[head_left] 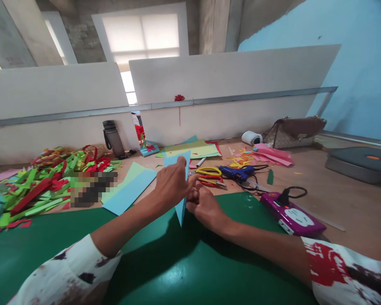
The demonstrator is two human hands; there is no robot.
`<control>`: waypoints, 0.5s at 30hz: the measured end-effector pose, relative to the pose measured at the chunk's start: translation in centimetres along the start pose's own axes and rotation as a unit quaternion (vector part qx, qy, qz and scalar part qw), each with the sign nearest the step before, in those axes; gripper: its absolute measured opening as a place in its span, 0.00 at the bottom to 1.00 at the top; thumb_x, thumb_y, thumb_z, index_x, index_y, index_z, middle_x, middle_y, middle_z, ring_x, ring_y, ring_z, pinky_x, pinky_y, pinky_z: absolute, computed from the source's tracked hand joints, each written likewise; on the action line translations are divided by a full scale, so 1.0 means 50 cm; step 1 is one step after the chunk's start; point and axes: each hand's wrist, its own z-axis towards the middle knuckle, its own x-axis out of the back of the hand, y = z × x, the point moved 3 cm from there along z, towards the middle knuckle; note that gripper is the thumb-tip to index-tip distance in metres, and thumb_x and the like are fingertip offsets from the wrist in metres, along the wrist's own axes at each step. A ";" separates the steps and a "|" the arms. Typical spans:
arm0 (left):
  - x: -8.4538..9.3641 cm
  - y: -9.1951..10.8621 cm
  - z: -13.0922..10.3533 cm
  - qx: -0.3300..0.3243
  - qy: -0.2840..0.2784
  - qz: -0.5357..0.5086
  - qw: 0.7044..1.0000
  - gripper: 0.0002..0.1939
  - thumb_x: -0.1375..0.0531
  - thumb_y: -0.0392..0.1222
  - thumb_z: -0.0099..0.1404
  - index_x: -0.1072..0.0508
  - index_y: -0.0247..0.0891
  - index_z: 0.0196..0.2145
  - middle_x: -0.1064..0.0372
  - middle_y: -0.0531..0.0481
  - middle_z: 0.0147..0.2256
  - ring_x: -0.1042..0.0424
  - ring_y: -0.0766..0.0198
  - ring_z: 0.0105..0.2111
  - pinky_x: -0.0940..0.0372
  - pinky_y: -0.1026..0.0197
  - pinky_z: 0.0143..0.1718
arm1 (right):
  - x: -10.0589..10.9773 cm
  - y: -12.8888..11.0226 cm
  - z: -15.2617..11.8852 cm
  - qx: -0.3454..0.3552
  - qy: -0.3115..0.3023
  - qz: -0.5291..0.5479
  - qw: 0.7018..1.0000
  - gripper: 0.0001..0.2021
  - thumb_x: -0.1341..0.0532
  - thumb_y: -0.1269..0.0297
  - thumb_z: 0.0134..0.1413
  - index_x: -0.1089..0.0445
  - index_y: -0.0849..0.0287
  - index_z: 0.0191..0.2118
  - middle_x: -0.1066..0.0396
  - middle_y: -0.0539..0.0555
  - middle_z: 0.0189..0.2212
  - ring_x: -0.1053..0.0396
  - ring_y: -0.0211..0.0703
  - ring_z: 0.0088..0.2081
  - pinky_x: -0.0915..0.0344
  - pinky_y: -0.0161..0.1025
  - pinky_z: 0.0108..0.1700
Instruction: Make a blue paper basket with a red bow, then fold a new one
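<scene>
A folded sheet of light blue paper (pixel 180 212) stands on edge above the green mat, its lower point near the mat. My left hand (pixel 173 180) grips it from the left, with the thumb near its upper edge. My right hand (pixel 206 207) is closed at the paper's right side, its fingertips meeting my left fingers. Whether the right fingers pinch the paper or something small is hidden. Just behind the hands lie scissors with yellow handles (pixel 209 171) and red-handled scissors (pixel 211 182).
A blue glue gun (pixel 238 172) and a purple power strip (pixel 292 214) are at right. Blue and green sheets (pixel 130 192) lie left of the hands, beside heaped paper strips (pixel 34 190). A dark bottle (pixel 113 140), yellow sheets (pixel 193 149) and a handbag (pixel 295 132) stand farther back.
</scene>
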 end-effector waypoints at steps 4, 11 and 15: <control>-0.023 -0.038 -0.054 0.007 -0.060 -0.055 0.997 0.27 0.43 0.53 0.61 0.43 0.33 0.51 0.28 0.46 0.31 0.28 0.54 0.31 0.40 0.61 0.29 | -0.001 -0.003 -0.005 -0.002 -0.010 0.025 1.000 0.18 0.44 0.76 0.41 0.41 0.58 0.42 0.31 0.46 0.25 0.33 0.38 0.28 0.39 0.35 0.31; -0.059 -0.056 -0.108 0.014 -0.115 -0.124 0.985 0.29 0.48 0.36 0.60 0.50 0.28 0.58 0.28 0.47 0.31 0.28 0.59 0.30 0.38 0.62 0.31 | -0.005 -0.009 -0.016 -0.027 -0.037 0.043 0.998 0.22 0.43 0.76 0.42 0.42 0.61 0.47 0.34 0.44 0.22 0.36 0.36 0.25 0.40 0.34 0.29; -0.061 -0.067 -0.121 0.007 -0.102 -0.115 0.988 0.37 0.50 0.34 0.61 0.65 0.27 0.63 0.29 0.50 0.28 0.30 0.60 0.26 0.41 0.62 0.27 | 0.001 -0.003 -0.020 -0.025 -0.025 0.042 0.998 0.21 0.44 0.75 0.44 0.42 0.60 0.48 0.37 0.43 0.22 0.37 0.36 0.25 0.40 0.33 0.28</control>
